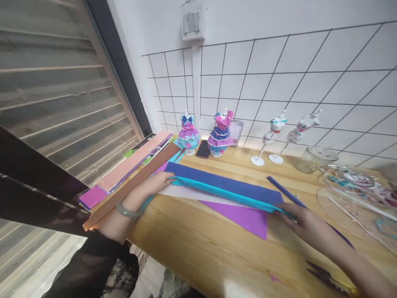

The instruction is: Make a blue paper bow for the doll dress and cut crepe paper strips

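The turquoise strip point(223, 193) has its long axis from the left hand point(159, 181) to the right hand point(297, 216), along the near edge of the blue sheet point(223, 182) over the worktop point(186, 236), each hand's fingers being closed near one end.

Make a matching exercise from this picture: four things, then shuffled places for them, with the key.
Things:
1. bangle
2. phone
3. turquoise strip
4. glass jar

Places:
A. right of the four mannequins
B. held by the left hand and right hand
C. around the left wrist
D. between two ruffled dresses

Pairs: 1-C, 2-D, 3-B, 4-A
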Available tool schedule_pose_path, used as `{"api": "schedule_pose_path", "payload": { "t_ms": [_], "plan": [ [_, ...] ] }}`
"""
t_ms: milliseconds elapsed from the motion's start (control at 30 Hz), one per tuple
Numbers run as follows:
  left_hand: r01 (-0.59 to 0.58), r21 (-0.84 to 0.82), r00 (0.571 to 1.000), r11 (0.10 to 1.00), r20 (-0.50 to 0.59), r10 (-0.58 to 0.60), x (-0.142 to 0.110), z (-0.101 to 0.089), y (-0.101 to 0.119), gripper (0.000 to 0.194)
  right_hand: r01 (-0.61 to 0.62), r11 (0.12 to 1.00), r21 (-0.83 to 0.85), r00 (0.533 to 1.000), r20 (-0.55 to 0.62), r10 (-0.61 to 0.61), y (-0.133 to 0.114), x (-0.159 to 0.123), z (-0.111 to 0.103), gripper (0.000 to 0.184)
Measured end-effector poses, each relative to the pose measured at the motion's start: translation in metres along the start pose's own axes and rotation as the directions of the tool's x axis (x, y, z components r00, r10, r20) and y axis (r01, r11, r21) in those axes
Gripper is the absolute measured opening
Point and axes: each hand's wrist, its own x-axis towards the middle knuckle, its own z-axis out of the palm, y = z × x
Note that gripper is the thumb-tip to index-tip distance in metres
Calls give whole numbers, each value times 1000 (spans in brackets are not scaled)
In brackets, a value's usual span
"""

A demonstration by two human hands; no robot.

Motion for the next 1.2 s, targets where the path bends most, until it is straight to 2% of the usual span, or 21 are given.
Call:
{"api": "schedule_pose_path", "payload": {
  "t_ms": [67, 133, 200, 267, 367, 467, 567, 633, 667, 767, 800, 867, 933, 1000, 1067, 1200],
  "plan": [
    [35, -34, 998, 999, 45, -34, -7, -18, 7, 31, -93, 986, 135, 996, 15, 92, 1, -2, -18, 32],
    [63, -131, 987, 989, 157, -43, -9, -27, 8, 33, -166, 956, 243, 984, 103, 145, 4, -2, -30, 35],
    [88, -192, 968, 977, 248, -39, -6, -25, 4, 32, -223, 921, 319, 965, 207, 162, 10, 0, -33, 35],
    [91, -171, 960, 981, 276, -41, 1, -14, -1, 29, -244, 905, 348, 956, 245, 164, 17, 2, -27, 35],
    [99, -39, 974, 994, 210, -88, 12, 7, -7, 26, -204, 926, 319, 973, 170, 156, 31, 4, -9, 36],
    [132, 30, 982, 991, 132, -134, 17, 19, -8, 21, -185, 944, 271, 982, 94, 166, 48, 2, 8, 36],
    [136, 141, 990, 981, -64, -128, 17, 26, 2, 25, -161, 973, 167, 986, -8, 164, 61, -1, 18, 36],
    [92, 242, 975, 966, -219, -38, 15, 34, 16, 30, -120, 991, 60, 986, -112, 126, 65, -2, 21, 38],
    [33, 263, 967, 964, -253, 36, 14, 39, 25, 30, -87, 996, -5, 982, -168, 85, 64, -2, 22, 38],
    [-188, 242, 939, 952, -239, 246, 11, 62, 58, 32, 44, 979, -198, 958, -270, -97, 44, -1, 23, 36],
    [-268, 224, 922, 937, -222, 317, 10, 71, 70, 33, 90, 966, -242, 950, -271, -156, 33, -1, 25, 34],
    [-412, 187, 878, 892, -178, 444, 8, 87, 92, 32, 203, 946, -253, 947, -195, -255, 6, -2, 31, 30],
    [-492, 175, 849, 853, -122, 514, 8, 100, 111, 27, 272, 935, -227, 945, -120, -304, -19, -2, 41, 28],
    [-477, 176, 859, 861, -112, 499, 11, 109, 126, 28, 289, 933, -216, 947, -76, -311, -35, -1, 53, 28],
    [-438, 156, 877, 885, -141, 459, 19, 115, 135, 27, 297, 929, -220, 949, -44, -313, -40, 1, 64, 27],
    [-276, -10, 945, 961, -186, 269, 40, 123, 141, 21, 304, 927, -222, 950, -1, -312, -36, 5, 74, 27]
  ]
}}
